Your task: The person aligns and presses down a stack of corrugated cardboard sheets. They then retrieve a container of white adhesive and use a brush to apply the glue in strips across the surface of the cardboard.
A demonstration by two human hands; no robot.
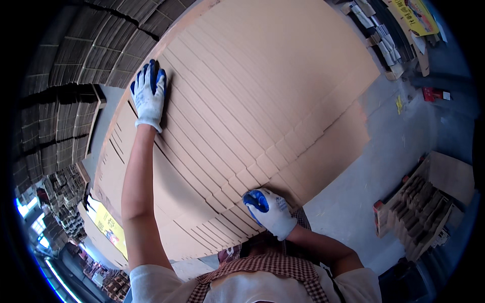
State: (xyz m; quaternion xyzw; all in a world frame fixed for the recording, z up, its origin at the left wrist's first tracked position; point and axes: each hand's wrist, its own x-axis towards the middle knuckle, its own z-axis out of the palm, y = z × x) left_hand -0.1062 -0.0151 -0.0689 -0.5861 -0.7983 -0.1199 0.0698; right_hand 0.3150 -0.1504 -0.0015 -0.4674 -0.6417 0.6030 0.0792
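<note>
A large fanned stack of flat brown cardboard sheets (pixel 283 86) fills the middle, with sheet edges stepped in slanting rows and slots along the near and left sides. My left hand (pixel 149 93), in a white work glove with blue-coated fingers, lies flat on the upper left of the sheets, fingers stretched out. My right hand (pixel 271 209), gloved alike, is at the near edge of the sheets close to my body. Its fingers are curled in, and whatever they may grip is hidden.
Tall stacks of cardboard (pixel 91 45) stand at the far left, with more bundles (pixel 65 202) below. To the right, a wooden-sided box (pixel 419 212) holds cardboard pieces on the grey floor (pixel 353 192). A yellow printed sheet (pixel 108 227) shows at left. Folded material (pixel 379 35) lies at the far right.
</note>
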